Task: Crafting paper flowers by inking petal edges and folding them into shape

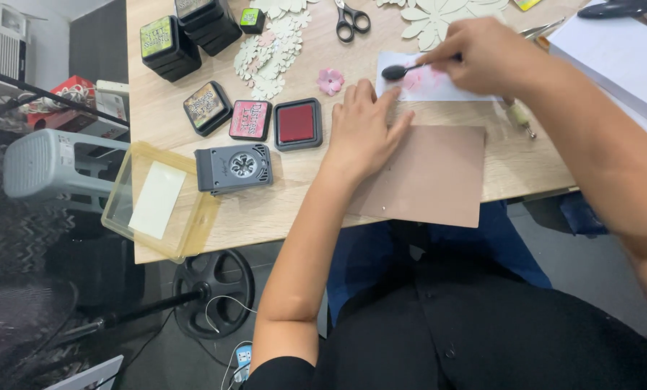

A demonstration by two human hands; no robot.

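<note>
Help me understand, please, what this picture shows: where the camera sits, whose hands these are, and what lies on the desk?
There is no machine here: one camera worn on a person's head looks down at their own two bare hands over a light wooden desk. The left hand lies flat, pressing on the edge of a white paper that carries pink smudges. The fingers of the right hand grip a small black-tipped dauber tool whose tip rests on that paper. A brown mat lies nearer the person. To the left sit an open red ink pad, several closed ink pads, a grey flower punch, a pink paper flower, pale paper flower cutouts, scissors and a clear plastic box overhanging the edge.
</note>
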